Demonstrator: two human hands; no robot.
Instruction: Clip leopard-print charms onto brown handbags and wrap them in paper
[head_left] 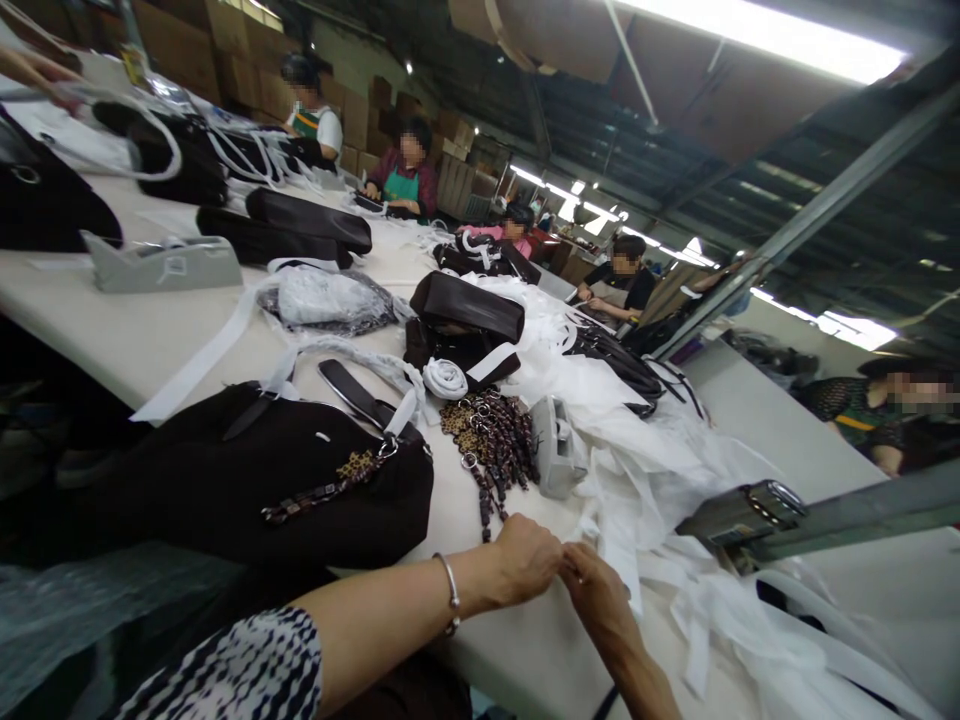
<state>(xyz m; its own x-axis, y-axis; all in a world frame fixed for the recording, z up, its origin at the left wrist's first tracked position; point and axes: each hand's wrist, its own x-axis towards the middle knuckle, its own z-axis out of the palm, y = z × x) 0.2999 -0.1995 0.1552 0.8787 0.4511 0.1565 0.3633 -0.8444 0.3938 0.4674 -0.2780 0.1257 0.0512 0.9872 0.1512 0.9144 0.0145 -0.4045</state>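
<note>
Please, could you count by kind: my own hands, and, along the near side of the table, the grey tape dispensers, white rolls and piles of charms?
Left hand and right hand: 2
Grey tape dispensers: 2
White roll: 1
Pile of charms: 1
Total: 6

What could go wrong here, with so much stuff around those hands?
The charms lie heaped together just beyond the left hand, so they might tangle. The black bag lies at the table's near edge, so a bump could perhaps tip it off. Loose white wrapping spreads beside the right hand and might snag or hide small pieces.
</note>
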